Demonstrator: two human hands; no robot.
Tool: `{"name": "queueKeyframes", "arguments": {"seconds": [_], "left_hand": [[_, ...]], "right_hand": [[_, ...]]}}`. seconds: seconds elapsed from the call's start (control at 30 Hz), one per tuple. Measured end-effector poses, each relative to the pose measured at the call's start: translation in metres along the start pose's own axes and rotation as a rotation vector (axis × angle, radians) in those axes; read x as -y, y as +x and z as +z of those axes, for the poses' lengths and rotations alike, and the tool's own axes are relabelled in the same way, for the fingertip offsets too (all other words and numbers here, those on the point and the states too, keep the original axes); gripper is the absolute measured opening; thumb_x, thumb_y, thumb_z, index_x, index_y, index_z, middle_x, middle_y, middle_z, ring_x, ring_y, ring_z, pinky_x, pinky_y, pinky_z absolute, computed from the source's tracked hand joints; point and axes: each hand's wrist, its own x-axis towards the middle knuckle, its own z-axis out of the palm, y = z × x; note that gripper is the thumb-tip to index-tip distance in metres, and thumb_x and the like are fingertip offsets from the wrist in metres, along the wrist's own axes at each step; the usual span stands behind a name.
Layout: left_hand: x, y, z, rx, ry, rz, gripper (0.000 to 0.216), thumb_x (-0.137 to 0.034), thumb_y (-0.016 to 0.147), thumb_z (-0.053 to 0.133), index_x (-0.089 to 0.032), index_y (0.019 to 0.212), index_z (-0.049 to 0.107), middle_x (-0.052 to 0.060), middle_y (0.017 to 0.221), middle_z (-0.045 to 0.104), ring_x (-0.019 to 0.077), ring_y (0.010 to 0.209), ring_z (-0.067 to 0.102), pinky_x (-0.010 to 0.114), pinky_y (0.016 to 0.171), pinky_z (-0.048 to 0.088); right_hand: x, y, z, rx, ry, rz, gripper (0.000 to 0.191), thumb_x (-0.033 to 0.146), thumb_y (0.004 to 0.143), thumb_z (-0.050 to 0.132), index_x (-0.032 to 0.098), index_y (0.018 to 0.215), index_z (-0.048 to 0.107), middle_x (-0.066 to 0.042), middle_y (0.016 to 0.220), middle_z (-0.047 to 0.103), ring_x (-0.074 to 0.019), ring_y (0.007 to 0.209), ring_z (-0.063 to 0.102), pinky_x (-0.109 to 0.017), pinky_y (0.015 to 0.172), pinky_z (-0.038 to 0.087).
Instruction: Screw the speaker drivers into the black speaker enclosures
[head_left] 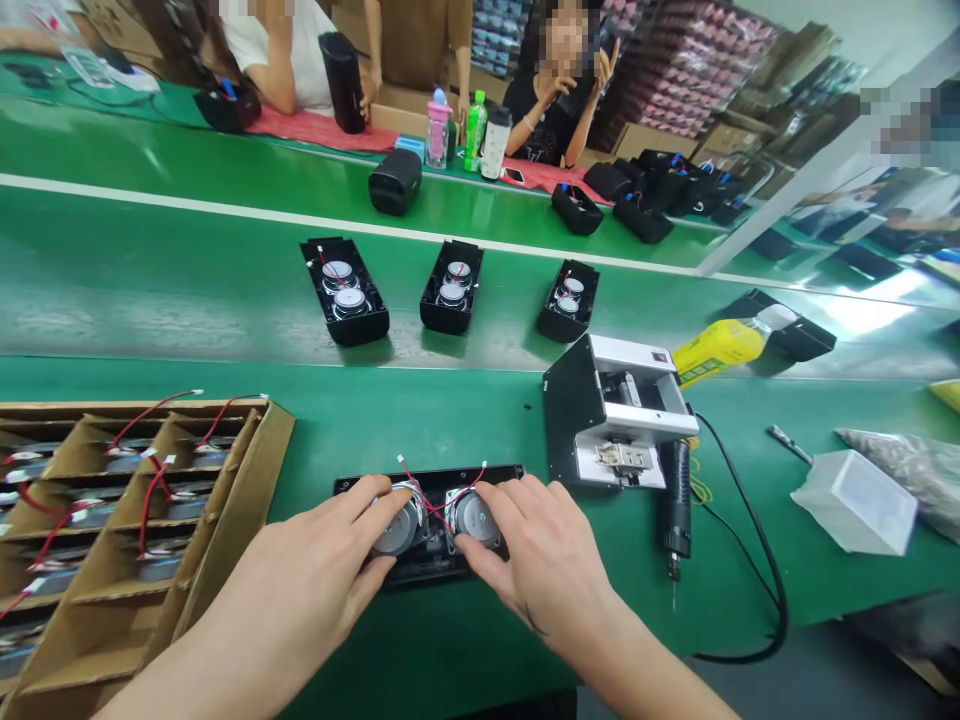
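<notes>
A black speaker housing (435, 570) lies lengthwise on the green bench in front of me, with two round speaker drivers seated in it. My left hand (330, 560) grips the left speaker driver (399, 528), thumb and fingers around its rim. Around the right speaker driver (477, 518) curl the thumb and fingers of my right hand (536, 540). Red and black wires with white plugs cross between the drivers, their plugs pointing up past the housing's far edge. My hands cover both ends of the housing.
A divided cardboard box (277, 450) of wired drivers stands at left. To the right are a silver-black screw feeder (637, 400), an electric screwdriver (675, 500) with its cable and a white container (862, 500). Several filled housings (345, 300) sit on the line beyond; people work opposite.
</notes>
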Motion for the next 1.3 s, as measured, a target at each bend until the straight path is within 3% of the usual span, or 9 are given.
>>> {"name": "queueKeyframes", "arguments": {"seconds": [0.13,0.37,0.57,0.73,0.87,0.97,1.13,1.3], "left_hand": [[0.006,0.002,0.000,-0.025,0.024,0.084,0.035,-0.026,0.105,0.047,-0.020,0.130,0.070,0.010,0.122,0.081,0.0285,0.096,0.084,0.040,0.066,0.071],[0.009,0.002,0.012,0.030,-0.090,0.079,0.030,-0.023,0.108,0.044,-0.020,0.122,0.070,0.007,0.106,0.082,0.0267,0.087,0.081,0.042,0.068,0.069],[0.015,0.005,0.024,0.043,-0.181,0.122,0.033,-0.028,0.112,0.043,-0.022,0.122,0.073,0.007,0.113,0.083,0.0272,0.095,0.081,0.041,0.075,0.067],[0.016,0.008,0.023,-0.002,-0.123,0.188,0.042,-0.032,0.116,0.036,-0.019,0.121,0.076,0.008,0.114,0.084,0.0273,0.095,0.082,0.043,0.074,0.070],[0.014,0.010,0.020,-0.001,-0.084,0.218,0.050,-0.034,0.118,0.030,-0.019,0.116,0.078,0.008,0.111,0.085,0.0273,0.093,0.082,0.043,0.068,0.071],[0.014,0.011,0.020,-0.004,-0.065,0.219,0.053,-0.034,0.118,0.028,-0.018,0.112,0.078,0.009,0.107,0.085,0.0281,0.091,0.082,0.041,0.063,0.070],[0.016,0.010,0.023,-0.018,-0.108,0.221,0.047,-0.033,0.118,0.032,-0.019,0.117,0.077,0.008,0.112,0.084,0.0259,0.096,0.081,0.038,0.069,0.070],[0.020,0.006,0.026,0.004,-0.127,0.202,0.047,-0.037,0.118,0.034,-0.020,0.119,0.078,0.008,0.115,0.084,0.0272,0.098,0.080,0.040,0.071,0.069]], "right_hand": [[0.000,0.000,0.007,-0.029,-0.013,0.011,0.040,0.044,0.094,0.085,0.014,0.119,0.076,-0.005,0.097,0.075,-0.0265,0.088,0.064,-0.042,0.077,0.038],[0.002,-0.002,0.012,0.040,0.004,0.032,0.040,0.043,0.096,0.085,0.012,0.120,0.075,-0.005,0.096,0.073,-0.0264,0.088,0.061,-0.041,0.078,0.033],[0.002,-0.003,0.013,0.059,0.058,0.063,0.037,0.043,0.102,0.078,0.012,0.122,0.074,-0.006,0.100,0.075,-0.0271,0.090,0.060,-0.042,0.079,0.031],[0.004,-0.003,0.017,0.073,0.064,0.078,0.040,0.044,0.101,0.080,0.012,0.124,0.073,-0.006,0.102,0.076,-0.0274,0.093,0.061,-0.043,0.080,0.030],[0.006,-0.001,0.009,0.149,0.037,0.109,0.049,0.048,0.096,0.086,0.014,0.128,0.071,-0.005,0.105,0.076,-0.0273,0.094,0.062,-0.044,0.080,0.029],[0.003,0.002,-0.004,0.246,0.052,0.073,0.058,0.042,0.092,0.091,0.018,0.139,0.066,-0.005,0.116,0.076,-0.0271,0.099,0.064,-0.044,0.082,0.031],[-0.012,0.009,-0.018,0.400,0.071,-0.030,0.048,0.034,0.102,0.080,0.021,0.144,0.063,-0.005,0.127,0.074,-0.0273,0.110,0.066,-0.045,0.084,0.036],[-0.009,0.018,-0.017,0.423,-0.020,-0.066,0.046,0.041,0.098,0.084,0.021,0.136,0.068,-0.004,0.111,0.075,-0.0285,0.098,0.067,-0.047,0.082,0.036]]}}
